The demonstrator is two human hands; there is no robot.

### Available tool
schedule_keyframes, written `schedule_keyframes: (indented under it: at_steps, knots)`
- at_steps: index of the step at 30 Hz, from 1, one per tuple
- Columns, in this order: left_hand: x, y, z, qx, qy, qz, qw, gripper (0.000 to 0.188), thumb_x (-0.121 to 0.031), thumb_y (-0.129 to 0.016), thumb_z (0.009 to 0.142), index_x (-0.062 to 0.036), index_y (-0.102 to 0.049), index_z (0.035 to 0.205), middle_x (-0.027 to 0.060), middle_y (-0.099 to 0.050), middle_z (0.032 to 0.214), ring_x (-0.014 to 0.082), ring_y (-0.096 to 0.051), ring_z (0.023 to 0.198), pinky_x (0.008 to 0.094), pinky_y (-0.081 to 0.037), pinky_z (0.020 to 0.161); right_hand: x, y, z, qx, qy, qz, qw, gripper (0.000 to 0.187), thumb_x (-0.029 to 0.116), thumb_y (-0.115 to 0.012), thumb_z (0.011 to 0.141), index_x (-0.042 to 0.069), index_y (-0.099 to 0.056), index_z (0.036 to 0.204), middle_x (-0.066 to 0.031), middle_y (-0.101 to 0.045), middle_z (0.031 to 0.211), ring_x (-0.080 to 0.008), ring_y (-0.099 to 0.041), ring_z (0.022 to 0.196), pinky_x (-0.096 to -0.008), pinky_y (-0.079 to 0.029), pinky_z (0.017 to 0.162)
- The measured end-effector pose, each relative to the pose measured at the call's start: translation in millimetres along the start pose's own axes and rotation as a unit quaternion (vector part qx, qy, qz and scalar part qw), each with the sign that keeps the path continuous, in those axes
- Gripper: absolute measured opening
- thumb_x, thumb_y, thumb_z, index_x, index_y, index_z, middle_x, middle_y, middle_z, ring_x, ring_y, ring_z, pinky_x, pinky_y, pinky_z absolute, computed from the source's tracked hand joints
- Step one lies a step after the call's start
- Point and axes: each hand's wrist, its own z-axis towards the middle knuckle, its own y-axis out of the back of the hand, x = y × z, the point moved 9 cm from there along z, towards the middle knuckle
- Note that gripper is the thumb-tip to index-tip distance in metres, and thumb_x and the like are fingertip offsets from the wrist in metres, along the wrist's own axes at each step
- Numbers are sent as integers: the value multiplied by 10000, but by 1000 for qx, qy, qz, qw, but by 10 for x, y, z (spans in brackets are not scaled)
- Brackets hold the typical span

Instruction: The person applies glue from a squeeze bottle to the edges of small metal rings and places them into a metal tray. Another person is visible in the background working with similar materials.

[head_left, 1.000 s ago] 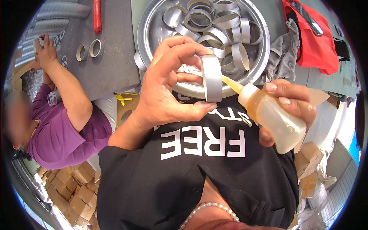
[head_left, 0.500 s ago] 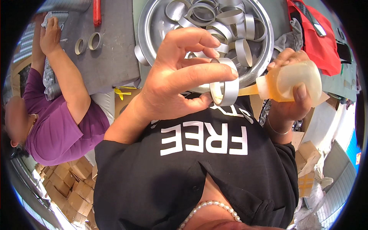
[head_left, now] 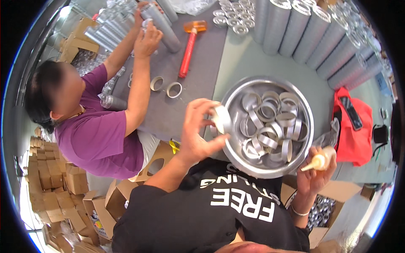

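My left hand pinches a short silver ring by its edge, just left of a round steel basin. Its pale inner side faces the palm. In my right hand is a squeeze bottle with amber contents, at the basin's lower right. The bottle's narrow nozzle points left and toward me, well apart from the ring. Several loose silver rings lie jumbled in the basin, some tilted, some on their sides.
At the left, a co-worker in a purple shirt handles a grey tube. A red-handled hammer and loose rings lie on the dark mat. Tall silver cylinders stand far right, near a red bag. Cardboard boxes stand below.
The view has shifted. My left hand has carried the ring away from the bottle's nozzle, to the basin's left side. My right hand has drawn back and turned the bottle toward me.
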Motion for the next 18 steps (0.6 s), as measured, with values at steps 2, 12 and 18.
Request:
schedule_keyframes:
  at_steps: [2,12,18]
  knots:
    - [386,340,-53,-48,73,125,988,682,-140,-811,661,-74,-549,1287,111,-458,1248,221,-539,1100,339,-574,773,123,-10,-24,20,7,7,1000,470,413,-529,990,-45,-473,1080,-160,-542,989,-80,-404,491,-196,-347,407]
    - [668,549,-155,-143,27,93,985,378,72,-731,746,-27,-683,1108,95,-663,908,221,-658,863,312,-528,786,118,-140,-79,51,-8,17,999,461,392,-552,983,-43,-456,1102,-144,-535,1004,-77,-425,521,-205,-346,410]
    - [428,89,-122,-61,22,-51,997,142,60,-764,768,3,-739,895,51,-709,840,99,-642,769,226,-504,693,132,-159,-66,41,-5,1,999,475,394,-589,959,-47,-453,1073,-146,-522,1022,-68,-416,505,-195,-353,424]
